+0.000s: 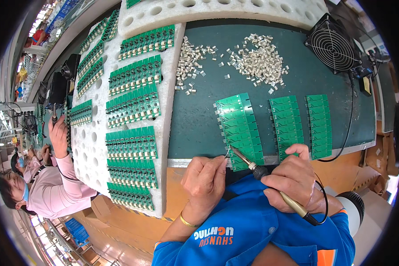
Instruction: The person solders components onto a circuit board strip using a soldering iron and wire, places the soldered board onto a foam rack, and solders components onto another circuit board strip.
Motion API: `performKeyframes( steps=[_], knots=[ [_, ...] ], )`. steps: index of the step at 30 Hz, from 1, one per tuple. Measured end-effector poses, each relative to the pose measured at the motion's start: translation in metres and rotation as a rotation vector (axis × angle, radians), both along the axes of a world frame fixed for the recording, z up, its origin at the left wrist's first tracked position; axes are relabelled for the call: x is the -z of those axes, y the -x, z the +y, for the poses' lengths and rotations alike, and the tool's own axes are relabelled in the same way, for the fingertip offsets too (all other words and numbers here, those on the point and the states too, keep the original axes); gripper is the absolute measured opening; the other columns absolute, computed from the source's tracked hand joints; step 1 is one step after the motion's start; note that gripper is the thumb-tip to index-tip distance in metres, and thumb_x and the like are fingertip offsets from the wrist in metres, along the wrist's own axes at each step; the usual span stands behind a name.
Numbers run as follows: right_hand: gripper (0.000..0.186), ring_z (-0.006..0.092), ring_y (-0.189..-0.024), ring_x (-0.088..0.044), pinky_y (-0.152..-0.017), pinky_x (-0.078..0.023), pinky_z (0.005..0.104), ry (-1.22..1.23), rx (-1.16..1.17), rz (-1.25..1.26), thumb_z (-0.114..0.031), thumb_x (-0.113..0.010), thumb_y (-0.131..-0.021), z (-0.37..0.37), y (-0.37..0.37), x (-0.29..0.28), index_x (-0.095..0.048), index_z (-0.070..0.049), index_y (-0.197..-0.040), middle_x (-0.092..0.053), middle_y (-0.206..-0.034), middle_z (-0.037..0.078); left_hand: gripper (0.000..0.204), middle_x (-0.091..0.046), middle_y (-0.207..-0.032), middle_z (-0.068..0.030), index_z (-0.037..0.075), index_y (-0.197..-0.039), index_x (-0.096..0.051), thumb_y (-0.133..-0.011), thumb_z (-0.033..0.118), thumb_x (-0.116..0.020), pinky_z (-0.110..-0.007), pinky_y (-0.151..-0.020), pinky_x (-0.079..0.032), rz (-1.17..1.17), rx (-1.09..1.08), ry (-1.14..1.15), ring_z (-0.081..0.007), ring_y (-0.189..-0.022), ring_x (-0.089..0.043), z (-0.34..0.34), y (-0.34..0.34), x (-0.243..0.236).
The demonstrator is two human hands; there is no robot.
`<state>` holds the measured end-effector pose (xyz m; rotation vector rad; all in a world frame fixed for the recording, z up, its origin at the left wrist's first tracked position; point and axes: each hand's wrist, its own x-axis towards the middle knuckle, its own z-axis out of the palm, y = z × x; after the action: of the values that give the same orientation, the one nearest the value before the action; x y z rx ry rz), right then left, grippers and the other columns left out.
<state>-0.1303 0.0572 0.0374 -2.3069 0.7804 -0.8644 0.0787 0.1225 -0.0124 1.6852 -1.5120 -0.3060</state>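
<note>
My right hand (pixel 292 182) is wrapped round a soldering iron (pixel 291 202) with a gold handle and a black grip. Its metal tip meets the lower left part of a green circuit board (pixel 238 122), which lies on the dark mat with pins along its left edge. Beside that tip, my left hand (pixel 204 179) pinches a thin strand of solder wire (pixel 227 153), its end close to the board's pins. Two more green boards, a middle one (pixel 288 122) and a right one (pixel 320 124), lie in a row to the right.
Loose small white connectors (pixel 261 60) are heaped at the back of the mat (pixel 195 128). White foam trays, one (pixel 169 102) on the left, hold rows of populated boards. A black fan (pixel 334 44) stands back right, cable trailing down. A co-worker in pink (pixel 62 190) holds an iron at left.
</note>
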Motion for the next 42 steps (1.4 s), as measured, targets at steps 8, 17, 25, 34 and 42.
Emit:
performKeyframes(
  steps=[8,17,25,34,42],
  knots=[
    [0.028,0.0167,-0.06,-0.056,-0.077,-0.041,0.0431,-0.003,0.0,-0.007,-0.013,-0.081,-0.068,-0.0001,0.0,-0.0003,-0.07,-0.013,-0.094,-0.061,-0.071,-0.002,0.014,-0.06,-0.074,-0.0069,0.001,-0.09,-0.074,-0.078,-0.003,-0.08,-0.027,-0.056,-0.049,0.059,0.022,-0.033,-0.0153,-0.063,-0.059,-0.0005,-0.0016,-0.0026],
    [0.029,0.0164,-0.06,-0.056,-0.078,-0.041,0.043,0.002,-0.004,0.009,-0.014,-0.082,-0.068,0.0006,0.0001,-0.001,-0.07,-0.013,-0.094,-0.061,-0.071,-0.002,0.011,-0.06,-0.074,-0.0065,0.0,-0.089,-0.074,-0.08,-0.002,-0.079,-0.025,-0.055,-0.049,0.101,0.011,-0.067,-0.0134,-0.062,-0.059,-0.0007,0.0006,-0.0024],
    [0.029,0.0161,-0.06,-0.056,-0.079,-0.041,0.0432,0.015,-0.012,0.033,-0.015,-0.082,-0.069,0.0012,0.0003,-0.0017,-0.07,-0.014,-0.095,-0.06,-0.071,-0.003,0.007,-0.057,-0.067,-0.0041,0.002,-0.083,-0.073,-0.08,-0.002,-0.078,-0.026,-0.05,-0.038,0.142,0.006,-0.071,-0.0121,-0.057,-0.051,-0.0056,0.0025,-0.0061],
    [0.03,0.0162,-0.06,-0.055,-0.08,-0.041,0.0436,0.011,-0.009,0.037,-0.016,-0.082,-0.069,0.0025,0.0014,-0.0014,-0.07,-0.014,-0.096,-0.06,-0.071,-0.003,0.007,-0.055,-0.066,-0.0022,0.003,-0.082,-0.072,-0.08,0.0,-0.078,-0.027,-0.049,-0.035,0.139,-0.005,-0.079,-0.0104,-0.054,-0.046,-0.0077,0.0036,-0.0076],
    [0.029,0.0159,-0.059,-0.055,-0.08,-0.042,0.0434,0.018,-0.001,0.031,-0.018,-0.082,-0.07,0.0039,0.002,-0.0005,-0.07,-0.014,-0.096,-0.06,-0.071,-0.003,0.007,-0.055,-0.066,-0.0015,0.004,-0.082,-0.072,-0.081,0.001,-0.078,-0.027,-0.049,-0.035,0.142,0.001,-0.087,-0.01,-0.055,-0.046,-0.0071,0.0034,-0.0073]
  ],
)
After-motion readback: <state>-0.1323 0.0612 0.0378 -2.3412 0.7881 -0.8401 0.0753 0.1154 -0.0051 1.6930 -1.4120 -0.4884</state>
